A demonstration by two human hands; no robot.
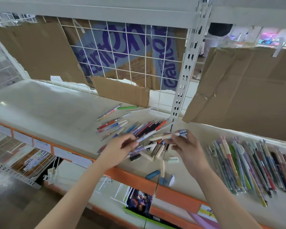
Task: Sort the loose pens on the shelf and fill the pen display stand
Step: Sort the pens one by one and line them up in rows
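A pile of loose pens (142,129) lies in the middle of the white shelf (48,104). My left hand (120,148) reaches into the pile and pinches a pale purple pen (145,138). My right hand (186,146) is raised just right of the pile and grips a small bunch of cream pens with blue ends (170,135). More single pens (109,112) lie scattered behind the pile. On the right, a long row of sorted pens (248,164) lies side by side. No pen display stand shows in this view.
Torn cardboard sheets (122,91) lean on the wire grid back (130,52); a larger sheet (246,90) hangs over the right bay. A slotted upright post (183,76) divides the bays. The orange shelf edge (132,177) runs in front; stock sits on the lower shelf (139,204).
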